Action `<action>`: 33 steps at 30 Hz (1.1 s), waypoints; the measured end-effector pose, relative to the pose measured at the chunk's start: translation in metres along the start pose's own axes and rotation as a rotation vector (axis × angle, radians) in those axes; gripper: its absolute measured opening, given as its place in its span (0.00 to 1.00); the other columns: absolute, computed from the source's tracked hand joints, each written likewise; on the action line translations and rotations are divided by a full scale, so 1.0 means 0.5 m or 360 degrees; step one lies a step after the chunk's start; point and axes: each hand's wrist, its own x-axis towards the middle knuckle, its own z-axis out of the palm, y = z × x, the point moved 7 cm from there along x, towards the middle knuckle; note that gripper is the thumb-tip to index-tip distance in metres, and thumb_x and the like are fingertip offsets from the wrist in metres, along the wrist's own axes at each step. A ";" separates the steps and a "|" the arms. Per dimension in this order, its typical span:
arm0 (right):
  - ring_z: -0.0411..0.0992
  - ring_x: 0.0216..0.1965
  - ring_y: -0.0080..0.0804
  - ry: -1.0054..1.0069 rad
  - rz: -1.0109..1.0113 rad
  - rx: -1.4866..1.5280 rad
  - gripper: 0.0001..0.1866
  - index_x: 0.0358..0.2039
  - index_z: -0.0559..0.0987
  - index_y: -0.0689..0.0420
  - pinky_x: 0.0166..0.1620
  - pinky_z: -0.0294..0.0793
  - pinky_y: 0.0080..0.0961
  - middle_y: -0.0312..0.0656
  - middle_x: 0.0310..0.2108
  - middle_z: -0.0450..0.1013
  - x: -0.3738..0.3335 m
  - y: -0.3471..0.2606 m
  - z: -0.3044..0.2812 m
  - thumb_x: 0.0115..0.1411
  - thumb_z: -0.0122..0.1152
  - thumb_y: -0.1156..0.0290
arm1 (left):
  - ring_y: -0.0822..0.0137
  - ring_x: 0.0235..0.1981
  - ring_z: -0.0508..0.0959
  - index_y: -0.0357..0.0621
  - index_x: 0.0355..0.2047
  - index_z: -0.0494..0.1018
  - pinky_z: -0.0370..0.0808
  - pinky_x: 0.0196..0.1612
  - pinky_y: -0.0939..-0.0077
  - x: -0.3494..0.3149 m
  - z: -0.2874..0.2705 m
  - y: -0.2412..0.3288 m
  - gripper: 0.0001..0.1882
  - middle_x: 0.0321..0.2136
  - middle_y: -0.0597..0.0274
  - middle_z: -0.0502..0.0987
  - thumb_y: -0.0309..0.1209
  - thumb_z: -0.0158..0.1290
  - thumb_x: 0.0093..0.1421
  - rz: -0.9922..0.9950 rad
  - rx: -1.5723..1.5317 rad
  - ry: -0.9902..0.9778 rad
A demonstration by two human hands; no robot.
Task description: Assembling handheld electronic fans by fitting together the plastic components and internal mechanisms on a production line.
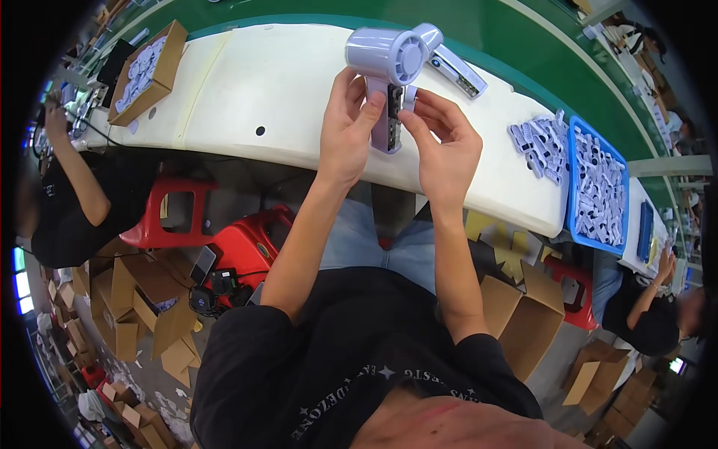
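Note:
My left hand (348, 131) is closed around the handle of a lavender handheld fan (374, 56), which I hold up over the white table. One side of the handle is uncovered and shows dark inner parts (394, 112). At that opening, my right hand (451, 153) has its thumb by the handle and its fingers curled. Between them shows the end of a lavender plastic piece (410, 97), most of it hidden. Just behind lies a second lavender fan (456, 71) on the table, its handle also uncovered.
The white table (292, 82) carries a pile of lavender plastic parts (540, 146) beside a full blue basket (574, 179). A cardboard box (161, 90) of parts stands far left. People work at both sides. Red stools (250, 239) and open cartons (523, 318) stand below.

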 end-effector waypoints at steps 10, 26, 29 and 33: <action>0.78 0.31 0.28 0.0079 0.0090 -0.0079 0.14 0.37 0.80 0.67 0.38 0.77 0.22 0.45 0.29 0.79 0.010 0.008 -0.020 0.48 0.69 0.79 | 0.65 0.52 0.67 0.35 0.58 0.55 0.63 0.56 0.72 0.001 0.014 -0.028 0.26 0.49 0.55 0.68 0.30 0.52 0.64 0.0089 0.0037 0.0006; 0.78 0.25 0.37 -0.0183 -0.0117 -0.0755 0.07 0.27 0.77 0.66 0.31 0.75 0.25 0.47 0.24 0.77 0.001 -0.049 0.006 0.49 0.65 0.78 | 0.66 0.45 0.72 0.33 0.51 0.56 0.71 0.47 0.72 0.000 0.019 -0.020 0.28 0.44 0.53 0.70 0.30 0.58 0.57 0.0123 0.0426 0.0023; 0.77 0.24 0.39 -0.0167 -0.0235 -0.0854 0.07 0.27 0.77 0.65 0.30 0.75 0.27 0.46 0.24 0.77 -0.004 -0.052 0.007 0.50 0.65 0.76 | 0.66 0.42 0.73 0.33 0.50 0.56 0.72 0.45 0.72 0.006 0.014 -0.030 0.28 0.42 0.53 0.72 0.30 0.60 0.56 0.0127 0.0424 -0.0003; 0.76 0.26 0.39 -0.0176 -0.0260 -0.0817 0.08 0.29 0.76 0.65 0.31 0.75 0.29 0.46 0.25 0.76 -0.012 -0.051 0.018 0.50 0.65 0.75 | 0.66 0.40 0.75 0.34 0.50 0.56 0.73 0.44 0.72 0.007 0.006 -0.027 0.27 0.42 0.52 0.73 0.28 0.59 0.56 0.0141 0.0370 -0.0037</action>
